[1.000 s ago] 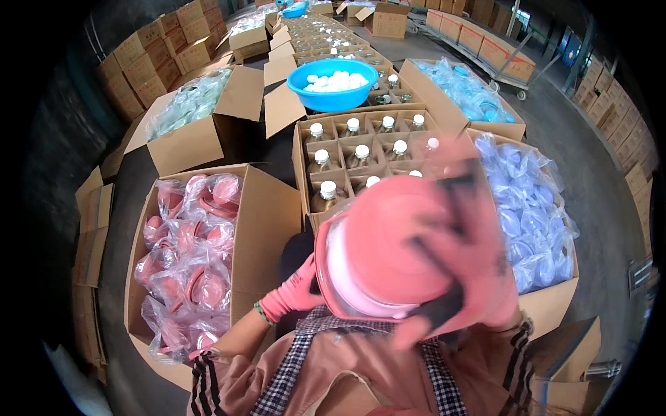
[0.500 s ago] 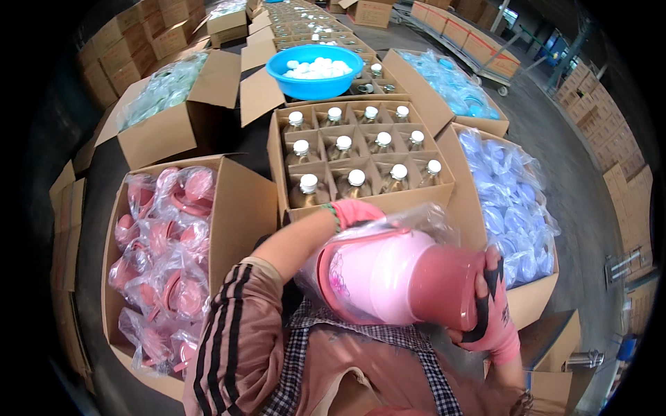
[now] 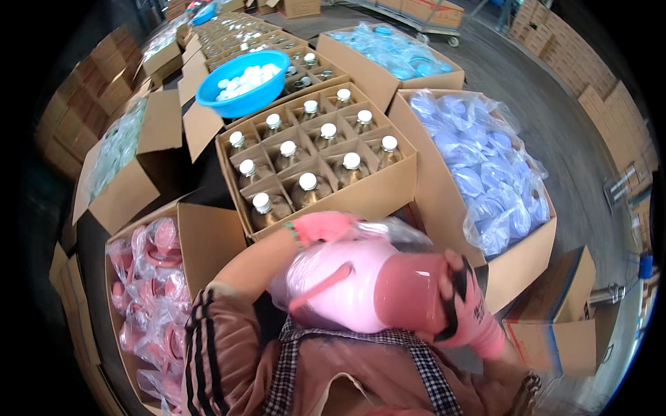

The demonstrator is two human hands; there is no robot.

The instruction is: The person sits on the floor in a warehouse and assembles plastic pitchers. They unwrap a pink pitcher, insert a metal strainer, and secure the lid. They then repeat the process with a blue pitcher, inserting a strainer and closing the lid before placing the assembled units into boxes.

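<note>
Pink plastic jug point(image 3: 368, 291), wrapped in a clear plastic bag point(image 3: 388, 232), lies on its side close to the person's chest, held between both gloved hands. The left hand point(image 3: 326, 227), in a pink glove, grips the crumpled bag at the jug's upper side, fingers closed on the film. The right hand point(image 3: 468, 305), in a pink glove with black patches, wraps around the darker pink end of the jug, fingers curled over its rim.

Just behind the jug stands an open cardboard box with dividers point(image 3: 388, 191), each cell holding a glass bottle with a white cap point(image 3: 307, 182); the box's front wall is just beyond the left hand. To the person's left, an open carton point(image 3: 208, 236) is packed with more bagged pink jugs point(image 3: 149, 277). To the right, a larger carton point(image 3: 517, 267) holds bagged blue items point(image 3: 479, 166) of similar kind, heaped above its rim. Farther back, a round blue basin point(image 3: 243, 83) filled with small white caps rests on top of more bottle boxes, and another carton of blue bagged items point(image 3: 392, 52) sits beyond it. A carton with clear bagged goods point(image 3: 118, 149) stands at far left, well apart from the hands.
</note>
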